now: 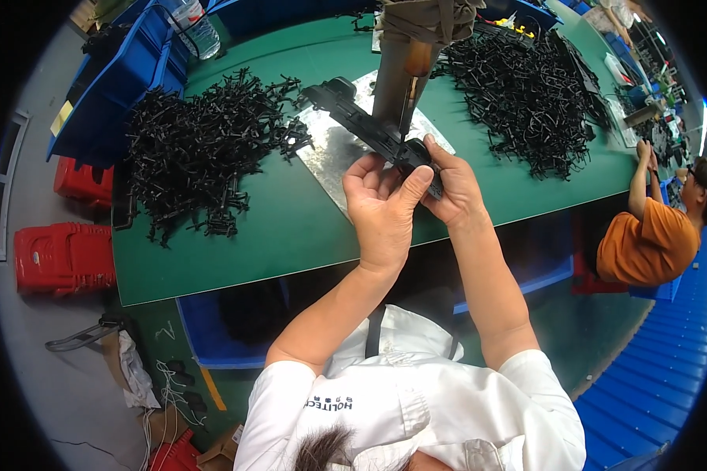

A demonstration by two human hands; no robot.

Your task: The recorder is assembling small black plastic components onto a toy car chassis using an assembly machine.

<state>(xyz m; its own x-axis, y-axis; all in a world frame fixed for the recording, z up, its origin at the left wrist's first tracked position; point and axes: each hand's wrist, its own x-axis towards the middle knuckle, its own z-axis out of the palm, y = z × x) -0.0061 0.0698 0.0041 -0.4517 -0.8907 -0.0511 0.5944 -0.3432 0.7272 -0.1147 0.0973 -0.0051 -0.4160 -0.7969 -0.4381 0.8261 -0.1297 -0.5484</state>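
Both my hands grip a long black plastic part (359, 122), tilted from upper left down to lower right. My left hand (381, 196) has its fingers curled under the part, thumb pressed near its lower end. My right hand (454, 188) pinches that same lower end from the other side. Just above it, a thin metal rod (408, 110) comes down from an upright tool with an amber section (418, 59). Whether its tip touches the part, I cannot tell. Beneath lies a shiny metal plate (330, 153) on the green table (291, 228).
Heaps of small black plastic pieces lie left (204, 149) and right (522, 94) of the plate. A blue bin (118, 94) and a clear bottle (200, 31) stand at the far left. Red stools (63, 257) are beside the table. A co-worker in orange (652, 243) sits at right.
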